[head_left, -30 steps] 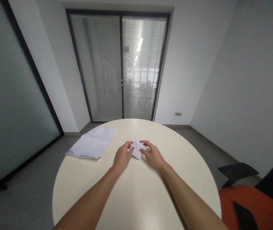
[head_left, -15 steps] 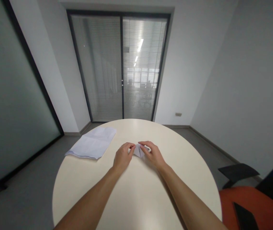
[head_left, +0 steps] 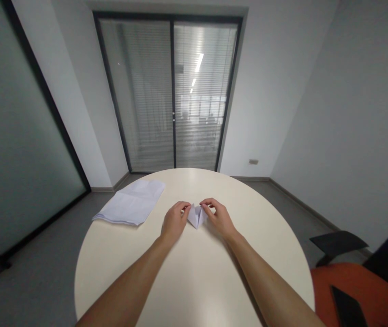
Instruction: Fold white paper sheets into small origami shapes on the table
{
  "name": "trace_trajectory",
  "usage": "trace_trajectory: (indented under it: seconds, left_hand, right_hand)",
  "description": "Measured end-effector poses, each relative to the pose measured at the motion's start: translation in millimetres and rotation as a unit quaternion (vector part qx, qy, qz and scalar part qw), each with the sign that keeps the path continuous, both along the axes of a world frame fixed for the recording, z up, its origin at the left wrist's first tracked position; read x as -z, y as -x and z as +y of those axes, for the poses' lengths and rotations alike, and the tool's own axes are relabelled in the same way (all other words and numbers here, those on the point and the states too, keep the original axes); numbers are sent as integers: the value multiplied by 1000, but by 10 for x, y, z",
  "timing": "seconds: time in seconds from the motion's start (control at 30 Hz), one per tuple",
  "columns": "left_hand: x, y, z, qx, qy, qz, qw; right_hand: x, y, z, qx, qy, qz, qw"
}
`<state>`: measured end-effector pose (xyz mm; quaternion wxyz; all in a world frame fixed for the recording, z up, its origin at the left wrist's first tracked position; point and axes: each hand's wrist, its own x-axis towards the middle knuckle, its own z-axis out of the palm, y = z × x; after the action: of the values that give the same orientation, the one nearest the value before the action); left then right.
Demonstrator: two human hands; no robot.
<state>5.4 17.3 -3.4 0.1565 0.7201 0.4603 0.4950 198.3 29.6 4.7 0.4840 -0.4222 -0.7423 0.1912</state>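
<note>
A small piece of folded white paper [head_left: 196, 217] is held between my two hands, just above or on the round table's far half. Its lower end comes to a point, and its two sides stand apart with a notch at the top. My left hand [head_left: 176, 220] pinches the left side between thumb and fingers. On the opposite side, my right hand [head_left: 218, 218] pinches the paper's right edge. The fingers partly hide both upper corners.
A stack of creased white paper sheets [head_left: 132, 202] lies at the left of the cream round table [head_left: 187, 281]. At the right stands an orange chair [head_left: 360, 290] with black armrests. Beyond the table is a glass door [head_left: 201, 100] with blinds.
The folded paper has spread wider, its sides now apart and its point lower in view. My right hand has shifted slightly right and up; the left has barely moved.
</note>
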Motion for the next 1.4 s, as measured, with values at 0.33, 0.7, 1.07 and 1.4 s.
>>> trace_trajectory:
  seconds: [0.33, 0.7, 1.07, 1.4]
  left_hand:
    - [41, 38, 85, -18, 38, -121, 992]
    - [68, 90, 152, -88, 28, -164, 982]
    - [99, 75, 171, -100, 26, -157, 982]
    - [106, 44, 151, -60, 9, -139, 989]
  right_hand:
    - [23, -86, 39, 23, 43, 62, 997]
    - [159, -185, 128, 55, 38, 50, 997]
    - [106, -186, 50, 24, -2, -67, 997]
    - [2, -56, -92, 27, -36, -190, 981]
